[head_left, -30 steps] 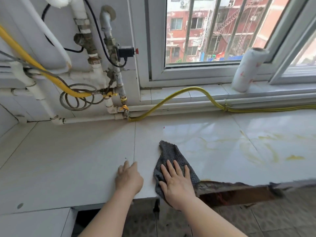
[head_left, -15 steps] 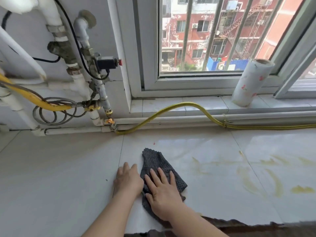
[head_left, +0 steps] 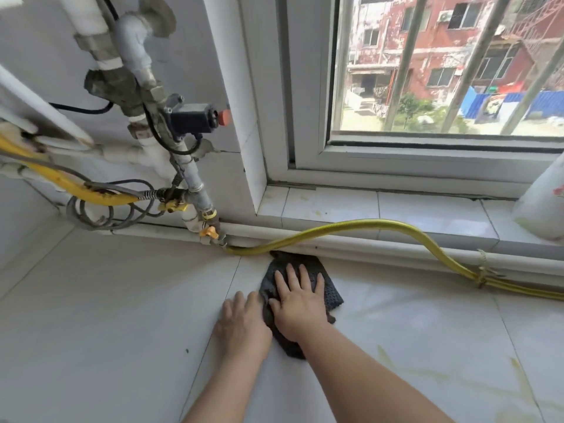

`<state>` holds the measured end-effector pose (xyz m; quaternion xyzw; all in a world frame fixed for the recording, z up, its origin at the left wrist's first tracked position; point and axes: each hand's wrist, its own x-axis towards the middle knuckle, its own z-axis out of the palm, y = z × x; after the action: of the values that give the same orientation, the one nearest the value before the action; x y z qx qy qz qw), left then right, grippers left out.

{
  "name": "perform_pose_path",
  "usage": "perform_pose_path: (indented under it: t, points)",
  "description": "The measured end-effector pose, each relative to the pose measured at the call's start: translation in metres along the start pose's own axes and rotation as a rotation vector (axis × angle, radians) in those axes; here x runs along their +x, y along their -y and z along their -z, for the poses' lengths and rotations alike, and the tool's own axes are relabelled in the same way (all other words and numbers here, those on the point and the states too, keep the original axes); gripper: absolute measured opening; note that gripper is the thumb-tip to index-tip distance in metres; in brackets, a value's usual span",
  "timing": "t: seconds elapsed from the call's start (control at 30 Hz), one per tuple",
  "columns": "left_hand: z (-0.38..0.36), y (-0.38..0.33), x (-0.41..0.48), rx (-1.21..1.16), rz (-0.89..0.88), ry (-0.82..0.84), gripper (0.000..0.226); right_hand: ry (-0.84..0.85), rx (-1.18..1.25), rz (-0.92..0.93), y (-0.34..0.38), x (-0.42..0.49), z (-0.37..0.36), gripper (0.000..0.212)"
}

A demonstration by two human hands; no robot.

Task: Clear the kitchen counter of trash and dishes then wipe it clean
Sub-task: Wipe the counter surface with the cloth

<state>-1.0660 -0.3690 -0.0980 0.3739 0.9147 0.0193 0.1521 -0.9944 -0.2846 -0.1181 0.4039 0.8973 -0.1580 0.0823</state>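
Nothing in view can be read: no writing, label, brand or number. The paper roll (head_left: 544, 206) at the right end of the window sill (head_left: 335, 206) carries only a blurred red print with no letters to make out. The black valve box (head_left: 189, 119) on the pipes (head_left: 195, 181) has a plain red knob (head_left: 225, 116), and any marking on its casing is too blurred to tell.

My right hand (head_left: 300, 309), flat on the cloth (head_left: 329, 290), pushed it from the front edge of the counter (head_left: 106, 300) to the back wall. The cloth's far edge ended just below the yellow hose (head_left: 351, 228). My left hand (head_left: 242, 326) advanced alongside on the counter, fingers extended, ending against the cloth's left edge.
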Motion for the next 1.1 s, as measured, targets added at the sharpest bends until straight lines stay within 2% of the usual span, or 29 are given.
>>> perform_pose_path:
  t: [0.27, 0.5, 0.67, 0.83, 0.93, 1.03, 1.1]
  points:
    - [-0.005, -0.042, 0.001, 0.048, 0.021, 0.093, 0.049, -0.057, 0.049, -0.336, -0.087, -0.022, 0.011, 0.063]
    - [-0.015, -0.068, -0.025, 0.053, -0.137, 0.142, 0.055, -0.108, 0.083, -0.596, -0.136, -0.084, 0.005, 0.063]
    - [-0.015, -0.053, -0.049, 0.079, -0.227, 0.132, 0.054, -0.060, 0.113, -0.702, -0.128, -0.133, -0.007, 0.063]
    - [-0.007, -0.017, -0.071, 0.086, -0.255, 0.126, 0.054, -0.074, 0.052, -0.565, -0.074, -0.152, -0.028, 0.064]
    - [-0.008, 0.000, -0.080, 0.086, -0.254, 0.140, 0.054, -0.077, 0.022, -0.404, -0.033, -0.154, -0.043, 0.088]
    - [-0.011, 0.008, -0.090, 0.102, -0.287, 0.126, 0.051, -0.137, -0.023, -0.296, -0.010, -0.161, -0.052, 0.080]
    - [-0.011, 0.008, -0.097, 0.107, -0.308, 0.128, 0.050, -0.111, -0.007, -0.228, -0.008, -0.169, -0.055, 0.082]
